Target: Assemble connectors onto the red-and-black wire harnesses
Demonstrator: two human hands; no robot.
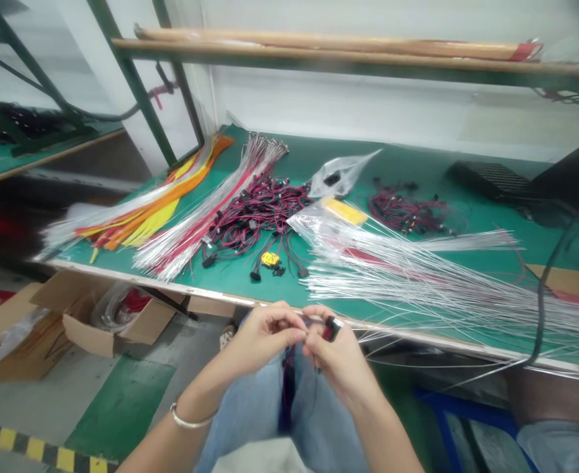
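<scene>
Both of my hands meet over my lap at the front edge of the bench. My right hand (341,361) is closed around a wire harness with a black connector (333,325), and a bit of red shows beside it. Against its fingertips, my left hand (264,334) pinches something too small to make out. Thin dark wires (288,384) hang below the hands. Beyond them lie a small pile of yellow pieces (270,259), small black parts (280,270) and a heap of red-and-black wire harnesses (264,210).
Silver and red wire bundles (211,210) lie left, beside orange and yellow ones (156,207). Long pale wires (417,276) spread right, past the bench edge. Clear plastic bags (346,172) lie behind. A black cable (543,302) hangs right; cardboard boxes (83,322) stand on the floor.
</scene>
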